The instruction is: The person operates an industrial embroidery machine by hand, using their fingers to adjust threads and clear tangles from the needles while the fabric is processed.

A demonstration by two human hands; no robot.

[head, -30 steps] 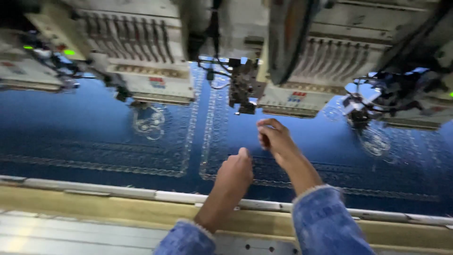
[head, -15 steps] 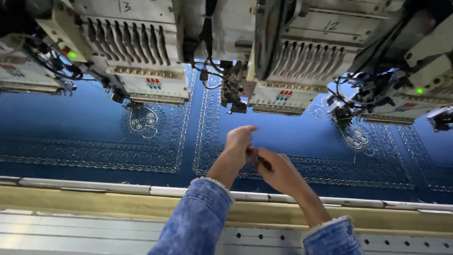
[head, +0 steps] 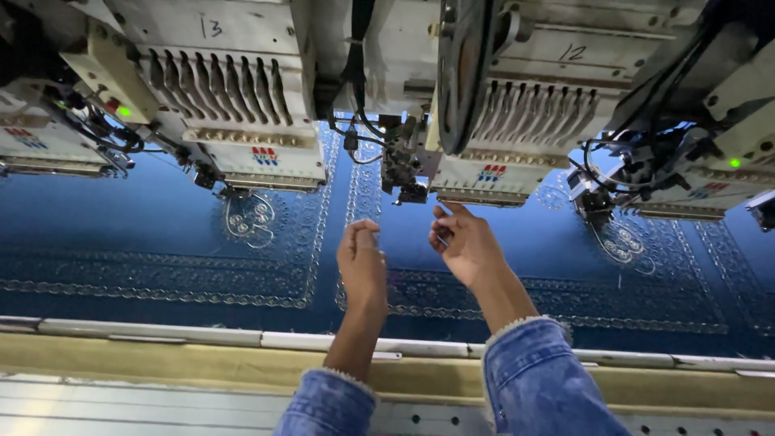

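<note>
Blue fabric (head: 161, 234) with pale embroidered borders is stretched flat under the white embroidery heads (head: 242, 105), beyond the metal rail (head: 161, 333). Both hands are raised just above it, below the needle assembly (head: 404, 173). The left hand (head: 361, 266) is curled with fingertips pinched together; the right hand (head: 464, 242) is loosely half-open, nothing visibly held, though a fine thread cannot be ruled out
</note>
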